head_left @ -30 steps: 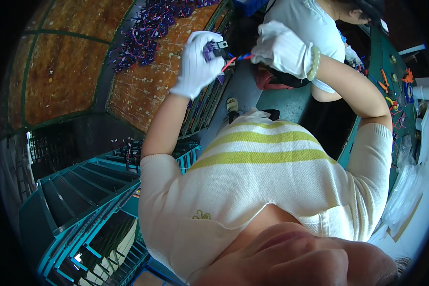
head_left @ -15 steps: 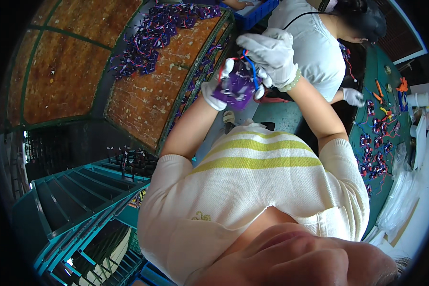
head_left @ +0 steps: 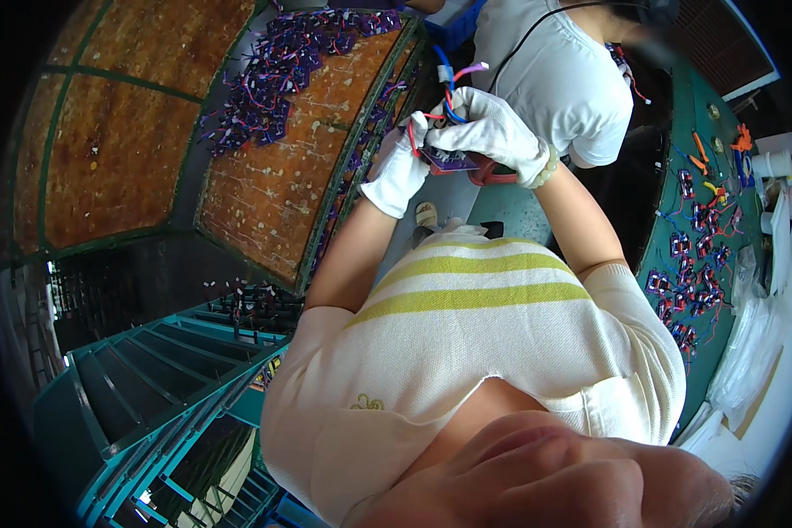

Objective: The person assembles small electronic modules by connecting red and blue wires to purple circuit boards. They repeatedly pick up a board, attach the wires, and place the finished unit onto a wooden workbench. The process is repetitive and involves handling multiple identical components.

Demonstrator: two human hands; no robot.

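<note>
Both of my hands wear white gloves and meet at the upper middle of the view. My left hand [head_left: 399, 172] is closed on the edge of a purple circuit board [head_left: 451, 162], which is tilted so that only a narrow part of it shows. My right hand [head_left: 495, 136] is closed around the wires at the same board, thumb and fingers pinched together. Red and blue wires [head_left: 450, 99] stick up above my fingers, with a pale connector on them. The fingertips partly hide the board and where the wires join it.
Many purple wired boards [head_left: 277, 70] lie heaped on a brown wooden bench [head_left: 268, 189] at left. A co-worker in a white shirt [head_left: 554, 79] sits ahead. On the green table [head_left: 708, 352] at right are more boards [head_left: 695, 273] and orange-handled pliers [head_left: 700, 151]. A teal metal rack [head_left: 167, 378] stands lower left.
The board has turned from showing its broad purple face to nearly edge-on. My right hand has lowered onto the wires, which now point upward. The co-worker's gloved hand has left the view.
</note>
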